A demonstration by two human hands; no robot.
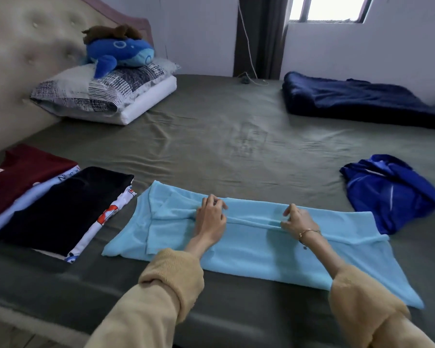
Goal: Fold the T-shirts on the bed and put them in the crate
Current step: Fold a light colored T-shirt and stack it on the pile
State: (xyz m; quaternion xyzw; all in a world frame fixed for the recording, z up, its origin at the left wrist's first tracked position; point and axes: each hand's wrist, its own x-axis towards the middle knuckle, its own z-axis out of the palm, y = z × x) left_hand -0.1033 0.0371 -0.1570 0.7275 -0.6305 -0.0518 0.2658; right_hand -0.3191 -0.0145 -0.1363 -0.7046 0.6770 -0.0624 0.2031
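Observation:
A light blue T-shirt [251,249] lies spread sideways along the near edge of the bed, partly folded lengthwise. My left hand [209,218] pinches the folded edge of the shirt near its middle left. About a forearm's length to the right, my right hand [296,220] pinches the same folded edge. A crumpled royal blue T-shirt [389,192] lies to the right. Folded shirts are stacked at the left: a black one [68,209] on a white printed one [111,212], and a maroon one [23,177] on a pale blue one [28,197]. No crate is in view.
The olive-green bedsheet [224,141] covers the bed. Stacked pillows [106,96] with a blue plush whale [118,52] sit by the padded headboard [23,59] at the back left. A folded navy blanket [362,101] lies at the back right below a window [329,8].

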